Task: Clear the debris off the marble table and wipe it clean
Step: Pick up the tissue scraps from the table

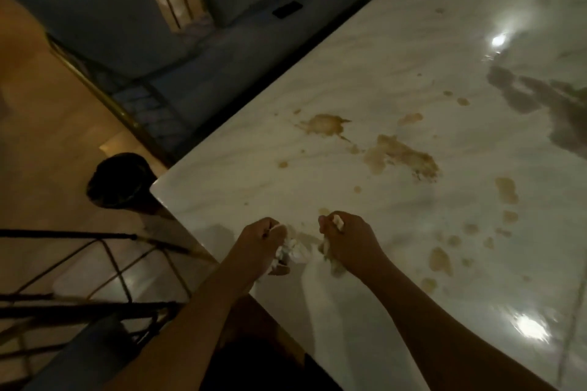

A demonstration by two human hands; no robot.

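Note:
A white marble table [397, 50] fills the right of the view, with brown spill stains [400, 155] spread over its middle and near side. My left hand [260, 241] and my right hand [349, 241] rest close together near the table's front corner. Each grips a crumpled white tissue [293, 247]; the wad spans the gap between the hands and touches the marble. A smaller tuft [337, 220] sticks out of my right fist. Most of the tissue is hidden inside the fingers.
A dark round bin [122, 181] stands on the floor just beyond the table corner. A black wire-frame chair [79, 279] is at the lower left. A grey sofa [197, 50] with cushions lies behind, with a dark phone [287, 9] on its seat.

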